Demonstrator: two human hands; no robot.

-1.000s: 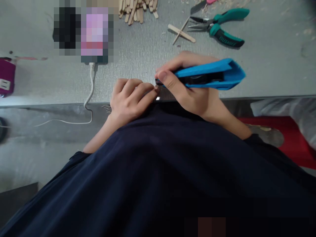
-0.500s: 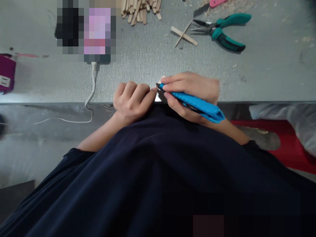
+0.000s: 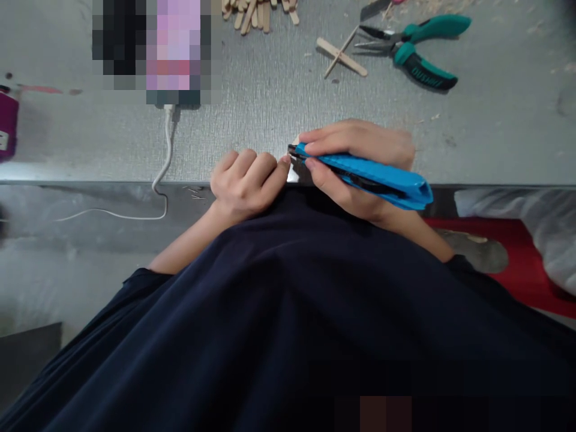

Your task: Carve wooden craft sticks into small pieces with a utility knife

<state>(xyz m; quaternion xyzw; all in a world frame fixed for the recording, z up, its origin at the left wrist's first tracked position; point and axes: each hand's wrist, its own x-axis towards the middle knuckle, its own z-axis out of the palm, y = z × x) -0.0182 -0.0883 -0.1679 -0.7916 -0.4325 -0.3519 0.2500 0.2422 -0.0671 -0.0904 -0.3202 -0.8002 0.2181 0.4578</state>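
A blue utility knife (image 3: 373,174) lies slanted in my right hand (image 3: 355,147), whose fingers are closed around it. Its dark blade end points left, towards the tip of my left thumb. My left hand (image 3: 249,180) is curled into a fist at the table's front edge, thumb side to the blade. Between the hands, the pale rounded end of a wooden craft stick (image 3: 296,140) shows just beyond the blade. The rest of that stick is hidden by the fingers and knife; my left hand appears to pinch it.
Green-handled needle-nose pliers (image 3: 405,48) lie at the back right, beside two crossed wooden pieces (image 3: 344,57). Behind is a pile of craft sticks (image 3: 254,15). A white cable (image 3: 169,144) hangs over the table edge at left. A red stool (image 3: 517,252) stands below right.
The knife and my right hand have shifted slightly right, and the knife has turned to show more of its side. My left hand stays beside the blade. The view has moved a little.
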